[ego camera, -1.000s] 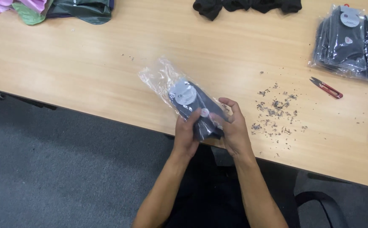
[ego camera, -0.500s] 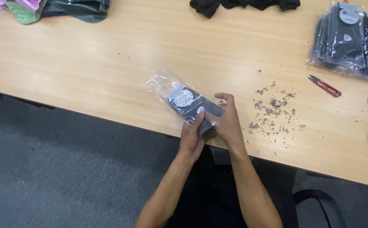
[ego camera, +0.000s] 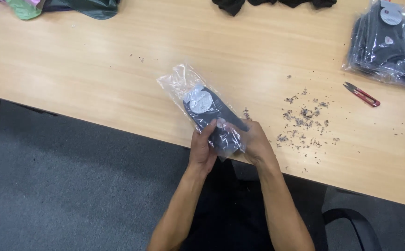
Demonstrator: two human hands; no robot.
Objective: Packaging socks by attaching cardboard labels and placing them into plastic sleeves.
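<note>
Socks (ego camera: 210, 113) in clear bag (ego camera: 179, 83), mid-frame at table (ego camera: 95, 69) edge, both hands clamped on near end, left hand (ego camera: 201, 149), right hand (ego camera: 257, 146); bagging step looks mid-way, next needs socks seated fully, open end closed.

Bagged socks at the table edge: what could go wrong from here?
1. Both the left hand and right hand grip only the near end of the clear bag of dark socks, over the table edge; it could slip to the floor.
2. Thread scraps lie just right of it and might get swept in.
3. The red snips lie near that elbow's path.
</note>
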